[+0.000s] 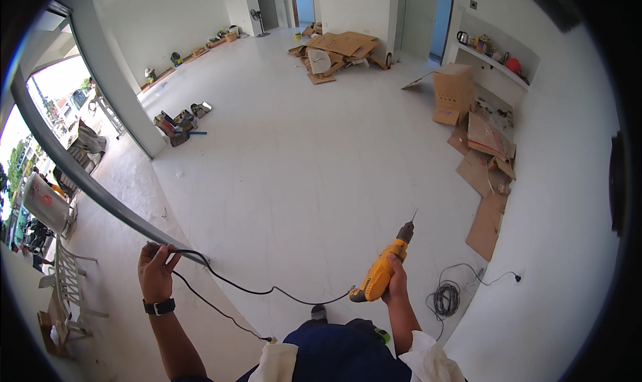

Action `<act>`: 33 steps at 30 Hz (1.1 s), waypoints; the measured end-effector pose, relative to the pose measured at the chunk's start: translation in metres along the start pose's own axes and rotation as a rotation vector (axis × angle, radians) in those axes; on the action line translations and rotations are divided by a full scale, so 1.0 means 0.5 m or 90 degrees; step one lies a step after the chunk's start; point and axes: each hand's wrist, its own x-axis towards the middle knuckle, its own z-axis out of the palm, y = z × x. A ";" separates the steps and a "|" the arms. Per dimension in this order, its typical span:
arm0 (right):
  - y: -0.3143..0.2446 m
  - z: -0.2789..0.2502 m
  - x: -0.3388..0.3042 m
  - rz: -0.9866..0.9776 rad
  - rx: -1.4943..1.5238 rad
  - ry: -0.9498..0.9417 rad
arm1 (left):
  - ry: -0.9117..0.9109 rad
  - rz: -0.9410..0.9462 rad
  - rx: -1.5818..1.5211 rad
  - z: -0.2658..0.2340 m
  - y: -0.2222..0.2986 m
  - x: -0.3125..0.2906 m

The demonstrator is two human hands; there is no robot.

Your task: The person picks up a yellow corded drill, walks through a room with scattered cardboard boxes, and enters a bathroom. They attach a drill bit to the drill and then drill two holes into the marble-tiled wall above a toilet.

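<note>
My right hand (397, 280) is wrapped around a yellow power drill (379, 274), with its dark chuck and thin bit tilted up and away from me. A black power cord (244, 290) runs from the back of the drill leftward to my raised left hand (154, 270). That hand pinches the cord between thumb and fingers, and a second length drops from it toward my waist. My left hand is beside a long grey bar (100, 195) that bends across the left side; whether they touch I cannot tell.
Right of me, a coiled cable (446, 298) lies on the floor, its lead running to a wall outlet (518, 277). Flattened cardboard (487, 225) lines the right wall; another cardboard pile (344, 46) lies farther back. Tools (177, 124) sit at left, and a light-coloured chair (70, 275) stands beyond the bar.
</note>
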 end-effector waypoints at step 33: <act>-0.322 1.004 1.484 0.012 0.022 -0.311 | -0.113 0.259 0.270 0.912 0.074 2.115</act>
